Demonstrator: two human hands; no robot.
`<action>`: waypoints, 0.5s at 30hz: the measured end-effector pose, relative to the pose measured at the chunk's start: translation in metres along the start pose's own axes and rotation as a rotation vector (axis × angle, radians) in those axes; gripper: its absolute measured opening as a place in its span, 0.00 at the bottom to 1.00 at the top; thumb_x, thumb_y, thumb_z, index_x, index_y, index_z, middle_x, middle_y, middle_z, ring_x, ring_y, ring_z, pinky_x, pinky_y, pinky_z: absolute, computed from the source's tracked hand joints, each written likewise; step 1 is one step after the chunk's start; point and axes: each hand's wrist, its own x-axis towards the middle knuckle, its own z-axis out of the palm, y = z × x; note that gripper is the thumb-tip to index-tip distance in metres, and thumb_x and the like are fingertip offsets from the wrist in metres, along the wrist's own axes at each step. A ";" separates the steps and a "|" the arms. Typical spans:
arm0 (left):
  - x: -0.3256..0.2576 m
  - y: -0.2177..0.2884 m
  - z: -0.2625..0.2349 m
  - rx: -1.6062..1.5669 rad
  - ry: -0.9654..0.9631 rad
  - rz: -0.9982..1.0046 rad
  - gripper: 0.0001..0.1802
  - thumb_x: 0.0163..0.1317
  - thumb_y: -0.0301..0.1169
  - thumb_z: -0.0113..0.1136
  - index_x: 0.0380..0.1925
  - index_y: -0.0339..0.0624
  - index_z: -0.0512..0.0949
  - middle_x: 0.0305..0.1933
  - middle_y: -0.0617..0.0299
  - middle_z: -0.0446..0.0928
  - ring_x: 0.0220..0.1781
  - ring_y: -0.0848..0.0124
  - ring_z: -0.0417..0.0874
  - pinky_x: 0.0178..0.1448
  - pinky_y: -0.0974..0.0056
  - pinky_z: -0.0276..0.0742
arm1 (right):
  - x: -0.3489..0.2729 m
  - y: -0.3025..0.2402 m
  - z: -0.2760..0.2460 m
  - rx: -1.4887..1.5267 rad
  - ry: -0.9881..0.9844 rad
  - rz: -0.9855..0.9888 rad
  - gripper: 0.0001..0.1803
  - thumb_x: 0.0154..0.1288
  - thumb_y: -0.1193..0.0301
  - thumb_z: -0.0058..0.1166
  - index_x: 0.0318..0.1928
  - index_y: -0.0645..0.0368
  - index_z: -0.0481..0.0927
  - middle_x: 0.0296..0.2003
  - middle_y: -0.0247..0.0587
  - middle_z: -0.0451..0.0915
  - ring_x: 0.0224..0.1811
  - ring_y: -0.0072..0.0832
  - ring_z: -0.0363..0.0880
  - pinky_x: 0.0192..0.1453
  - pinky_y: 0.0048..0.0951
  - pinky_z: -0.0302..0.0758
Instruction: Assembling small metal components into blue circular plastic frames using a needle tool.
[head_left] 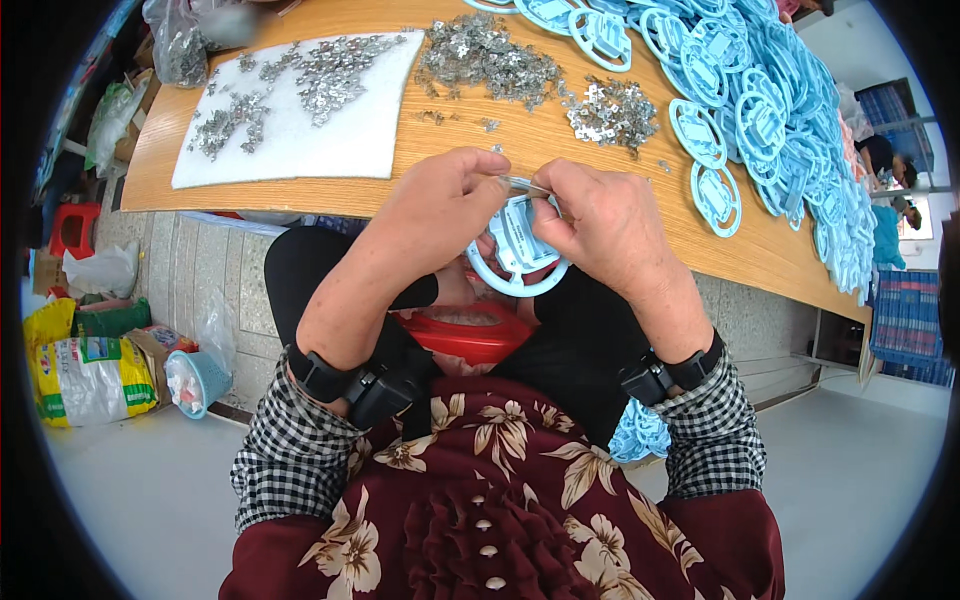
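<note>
Above my lap, at the table's front edge, a light-blue plastic part shaped like a small steering wheel (520, 285) is between my two hands. My left hand (440, 200) is closed at its upper left rim, thumb and forefinger pinched together. From the other side my right hand (608, 220) comes in with its fingers curled, pinching a thin metal piece (538, 189) over the top of the rim. Its exact kind is too small to make out. The fingers partly cover the wheel's upper edge, and what lies under their tips is hidden.
On the wooden table (300, 202) lie a white foam sheet (290, 160) scattered with small metal clips, two clip heaps (490, 62) (612, 112), and a big pile of blue wheels (760, 120). A red stool (470, 335) is beneath me; a blue basket (205, 375) stands left.
</note>
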 end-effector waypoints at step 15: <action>0.015 -0.013 0.006 0.426 0.137 0.307 0.14 0.70 0.28 0.55 0.50 0.33 0.82 0.28 0.56 0.83 0.29 0.72 0.83 0.36 0.64 0.79 | 0.010 -0.006 -0.016 -0.044 -0.167 -0.081 0.08 0.60 0.69 0.56 0.35 0.60 0.76 0.26 0.47 0.81 0.31 0.48 0.82 0.34 0.46 0.76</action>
